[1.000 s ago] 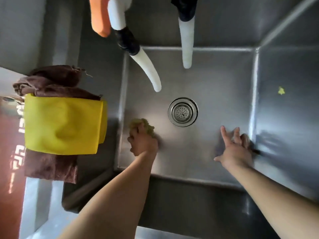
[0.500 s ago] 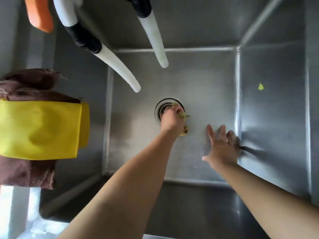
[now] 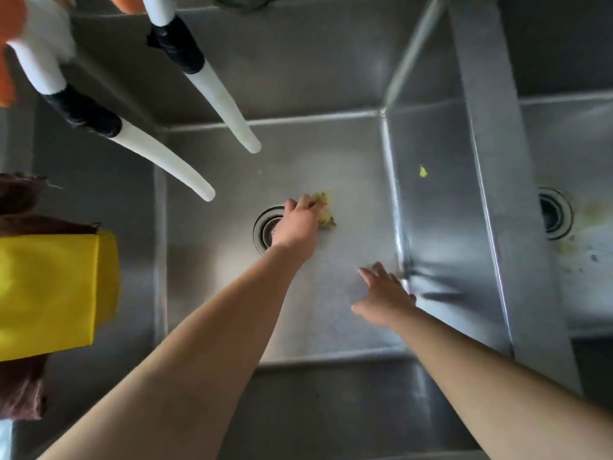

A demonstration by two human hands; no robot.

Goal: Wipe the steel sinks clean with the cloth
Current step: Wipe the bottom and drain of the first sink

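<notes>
I look straight down into a deep steel sink [image 3: 331,161]. My left hand [image 3: 297,224] grips a small, wadded yellow-green cloth [image 3: 325,210] and presses it on the sink floor just right of the round drain [image 3: 263,229], partly covering the drain. My right hand [image 3: 384,293] lies with straight, spread fingers on the floor near the sink's right wall. A yellow scrap [image 3: 423,171] sticks to that right wall. A second sink [image 3: 580,144] lies to the right, with its own drain [image 3: 554,214] and brownish stains on its floor.
Two white hoses with black collars [image 3: 185,171] [image 3: 232,121] hang over the sink's back left. A yellow cloth [image 3: 53,293] over brown towels [image 3: 20,390] hangs on the left rim. A steel divider [image 3: 487,194] separates the two sinks.
My left hand has swept the cloth from the sink's front left, over the drain, to its right side. My right hand has stayed flat by the right wall. The view shifted, revealing the second sink.
</notes>
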